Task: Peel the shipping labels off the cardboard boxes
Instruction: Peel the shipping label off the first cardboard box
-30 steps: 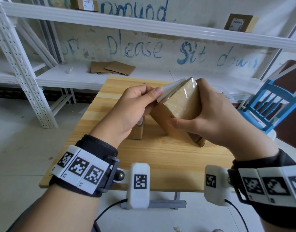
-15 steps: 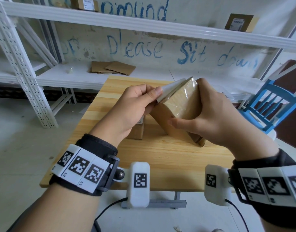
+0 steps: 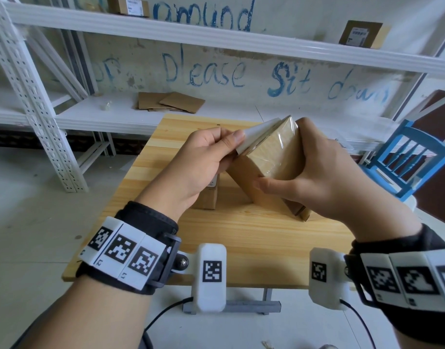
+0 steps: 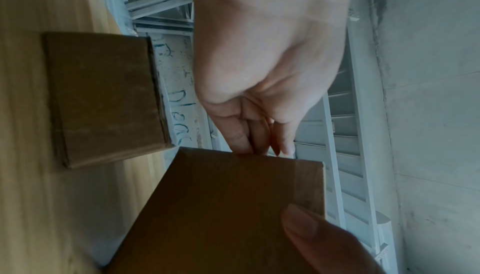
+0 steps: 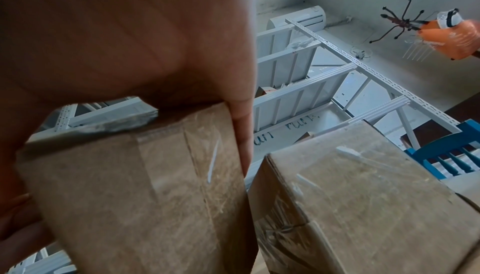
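Note:
Over the wooden table my right hand grips a tilted, tape-wrapped cardboard box, thumb on its near side and fingers over the far top edge. A white shipping label stands partly lifted off the box's left face. My left hand pinches the label's free edge between thumb and fingers. In the left wrist view the left fingers meet the top edge of the box. The right wrist view shows the box under my palm, with the grey label edge along its top.
A second small box lies on the table under my left hand. Another taped box sits just right of the held one. White metal shelving carries labelled boxes and flat cardboard. A blue chair stands at the right.

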`<action>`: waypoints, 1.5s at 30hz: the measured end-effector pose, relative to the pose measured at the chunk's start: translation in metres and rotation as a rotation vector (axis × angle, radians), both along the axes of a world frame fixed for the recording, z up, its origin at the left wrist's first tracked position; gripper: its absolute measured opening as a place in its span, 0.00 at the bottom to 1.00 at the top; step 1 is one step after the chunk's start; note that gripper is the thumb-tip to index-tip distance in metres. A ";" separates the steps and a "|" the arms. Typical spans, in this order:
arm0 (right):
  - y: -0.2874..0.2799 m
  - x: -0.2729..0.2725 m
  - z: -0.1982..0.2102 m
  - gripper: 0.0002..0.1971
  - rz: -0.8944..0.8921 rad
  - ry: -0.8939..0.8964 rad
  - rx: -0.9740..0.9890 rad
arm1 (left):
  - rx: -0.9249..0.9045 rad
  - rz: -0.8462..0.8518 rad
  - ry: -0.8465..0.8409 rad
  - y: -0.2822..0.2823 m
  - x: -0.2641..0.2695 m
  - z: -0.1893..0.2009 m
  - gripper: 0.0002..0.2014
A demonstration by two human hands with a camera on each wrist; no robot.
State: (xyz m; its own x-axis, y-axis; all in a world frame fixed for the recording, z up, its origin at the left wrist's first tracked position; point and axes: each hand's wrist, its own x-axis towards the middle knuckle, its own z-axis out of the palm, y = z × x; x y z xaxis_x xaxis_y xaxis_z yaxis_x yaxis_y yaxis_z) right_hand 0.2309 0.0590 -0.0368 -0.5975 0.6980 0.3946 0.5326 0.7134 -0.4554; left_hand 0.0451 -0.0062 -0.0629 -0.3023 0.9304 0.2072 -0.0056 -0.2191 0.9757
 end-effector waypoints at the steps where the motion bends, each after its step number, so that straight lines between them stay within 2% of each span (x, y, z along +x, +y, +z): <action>1: 0.000 0.000 0.000 0.39 -0.001 -0.002 -0.002 | 0.002 0.000 -0.001 0.000 0.000 0.000 0.10; 45: 0.000 0.000 0.000 0.38 -0.006 0.004 0.002 | 0.023 0.001 -0.021 0.002 -0.001 -0.003 0.10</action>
